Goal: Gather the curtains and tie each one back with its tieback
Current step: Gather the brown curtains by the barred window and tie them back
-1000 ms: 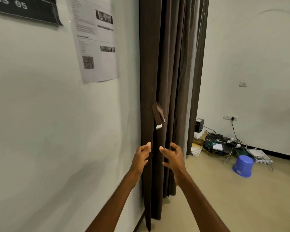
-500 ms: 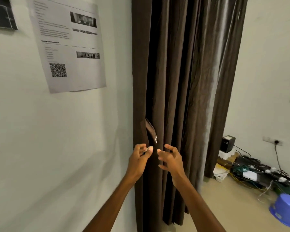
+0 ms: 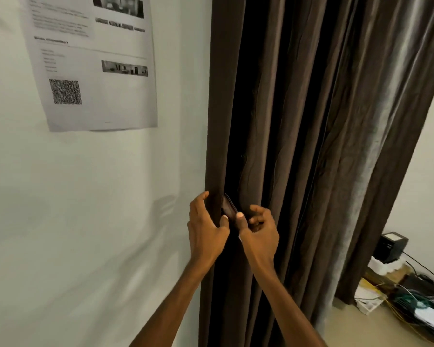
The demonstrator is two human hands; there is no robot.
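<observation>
A dark brown curtain (image 3: 298, 146) hangs in gathered folds beside the white wall. A short brown tieback strap (image 3: 228, 206) sticks out from between its left folds. My left hand (image 3: 204, 229) wraps its fingers round the curtain's left edge, thumb touching the strap's lower end. My right hand (image 3: 258, 229) pinches the strap's lower end between thumb and curled fingers. The rest of the tieback is hidden in the folds.
A printed sheet with a QR code (image 3: 90, 63) is taped to the white wall (image 3: 85, 221) on the left. On the floor at the lower right lie tangled cables (image 3: 416, 304), papers and a small black box (image 3: 392, 246).
I have come closer to the curtain. Both hands rose and closed in on the tieback; the right hand now pinches its end and the left holds the curtain edge.
</observation>
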